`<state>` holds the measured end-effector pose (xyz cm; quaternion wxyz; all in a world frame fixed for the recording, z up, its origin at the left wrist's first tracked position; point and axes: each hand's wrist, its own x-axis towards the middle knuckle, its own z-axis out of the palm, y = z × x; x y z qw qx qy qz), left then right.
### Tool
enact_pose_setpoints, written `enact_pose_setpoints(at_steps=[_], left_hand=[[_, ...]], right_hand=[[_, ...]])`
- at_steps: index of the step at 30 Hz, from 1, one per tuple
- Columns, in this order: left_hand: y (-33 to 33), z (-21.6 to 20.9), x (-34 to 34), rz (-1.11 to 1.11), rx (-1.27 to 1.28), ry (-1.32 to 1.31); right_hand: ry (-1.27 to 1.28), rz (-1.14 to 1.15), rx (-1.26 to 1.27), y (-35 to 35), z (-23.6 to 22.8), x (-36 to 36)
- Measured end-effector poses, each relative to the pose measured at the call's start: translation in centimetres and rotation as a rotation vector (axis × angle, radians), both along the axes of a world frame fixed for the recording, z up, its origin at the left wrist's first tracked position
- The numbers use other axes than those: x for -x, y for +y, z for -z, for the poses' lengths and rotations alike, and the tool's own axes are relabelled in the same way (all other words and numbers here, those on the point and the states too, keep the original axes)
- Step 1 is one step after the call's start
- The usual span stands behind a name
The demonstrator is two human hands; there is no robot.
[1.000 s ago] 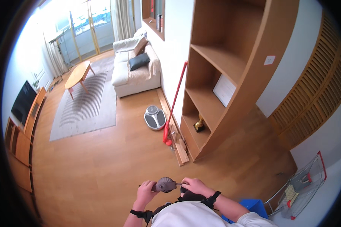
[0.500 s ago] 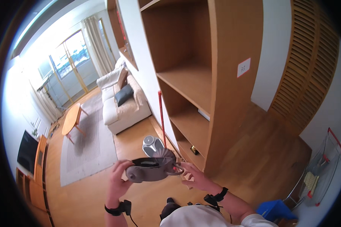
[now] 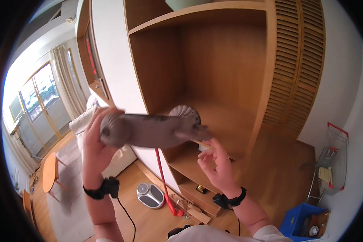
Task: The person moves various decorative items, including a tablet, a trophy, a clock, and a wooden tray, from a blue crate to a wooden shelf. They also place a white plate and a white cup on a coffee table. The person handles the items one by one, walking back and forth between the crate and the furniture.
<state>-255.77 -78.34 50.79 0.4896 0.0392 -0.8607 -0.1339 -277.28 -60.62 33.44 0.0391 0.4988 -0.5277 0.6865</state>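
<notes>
head view, the only one. grey ornament (image 3: 153, 131), long and low, fan-like at its right end, knobbed at its left, is held up in the air in front of the wooden bookshelf (image 3: 222, 60), its outline overlapping the lower part of a large compartment. somewhat blurred.

left hand (image 3: 94, 139): grip clasped round the knobbed end, seems to bear most of the weight. right hand (image 3: 218, 165): grip loose, fingers part-curled, index finger at the fan end's tip; cannot tell whether it touches.

handling, my judgement: a long piece held from one end will want to tip. better to bring the right palm under the fan end, keep the body level, leave the thin tip unpinched. shelf edges look close to the line of the piece; go slowly, knuckles clear of the wood. keep it away from the red pole (image 3: 160, 169) below.

against half a second ago: ornament is higher in view, in front of the shelving rather than over the floor by the scale (image 3: 151, 196); then its hollow top showed, now mostly its side. camera has turned too: bookshelf more face-on, pale bowl (image 3: 187, 4) come in at the top edge.
</notes>
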Motion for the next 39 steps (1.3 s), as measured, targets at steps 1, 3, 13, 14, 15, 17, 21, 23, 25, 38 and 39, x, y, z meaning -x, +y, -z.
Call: enact_pose_setpoints(at_steps=[1, 3, 13, 14, 15, 17, 21, 23, 25, 38, 39], left_hand=[[-1.8, -0.8, 0.8, 0.019, 0.069, -0.022], [-3.8, -2.9, 3.3, 0.150, 0.095, -0.047], [-11.4, -5.6, 20.6, 0.619, 0.022, -0.205], [-11.7, -5.8, 21.4, 0.631, 0.017, -0.229], [-11.8, -6.0, 22.6, 0.658, 0.007, -0.245], [-12.8, -6.6, 23.7, 0.660, 0.001, -0.288], [-12.0, -7.1, 27.9, 0.617, -0.012, -0.446], [-12.6, -7.0, 29.3, 0.651, -0.020, -0.408], [-13.1, -7.2, 30.2, 0.631, 0.006, -0.388], [-14.2, -4.9, 34.2, 0.593, -0.103, -0.369], [-14.3, -4.6, 34.5, 0.539, -0.066, -0.307]], right_hand=[[0.031, 0.065, -0.015, -1.0, -1.0, -0.2], [0.094, 0.204, -0.042, -2.1, -2.8, -0.2], [0.148, 0.569, -0.182, 1.8, 0.6, -3.2], [0.128, 0.579, -0.238, 2.9, 1.3, -4.0], [0.106, 0.597, -0.296, 4.2, 2.0, -4.6], [-0.038, 0.613, -0.282, 5.4, 3.7, -6.2], [-0.368, 0.794, -0.323, 10.6, 10.6, -8.6], [-0.374, 0.907, -0.407, 12.9, 13.8, -10.4], [-0.419, 0.989, -0.499, 15.2, 17.0, -12.3], [-0.591, 1.080, -0.856, 25.7, 22.7, -21.8], [-0.588, 1.093, -0.857, 26.5, 22.5, -21.8]])
